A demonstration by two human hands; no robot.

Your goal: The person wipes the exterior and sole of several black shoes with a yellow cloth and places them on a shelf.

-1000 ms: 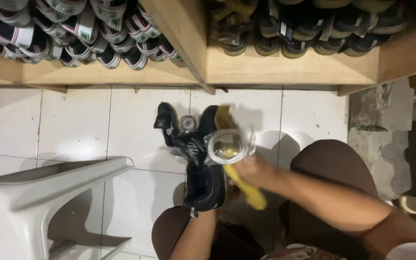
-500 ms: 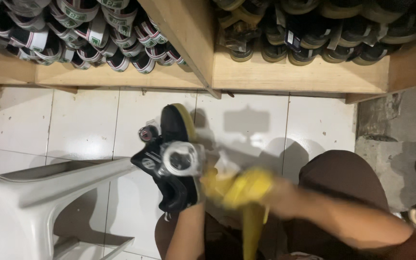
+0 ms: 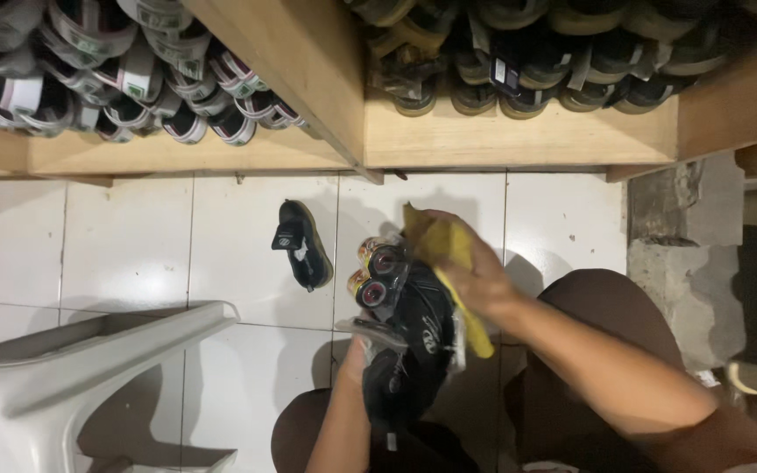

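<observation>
Skate rental/shop storeroom: wooden shelves (image 3: 519,140) packed w/ rows of roller skates (image 3: 133,88), white tiled floor (image 3: 133,245).

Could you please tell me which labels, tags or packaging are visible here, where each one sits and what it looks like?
Clear plastic wrap: crinkled see-through film around the black roller skate held by the left hand.
Small pale patches: on the white skates on the upper left shelf, rectangular with green edging.
Hanging tags: on the dark skates on the upper right shelf, small and whitish.
No signs or screens.
</observation>
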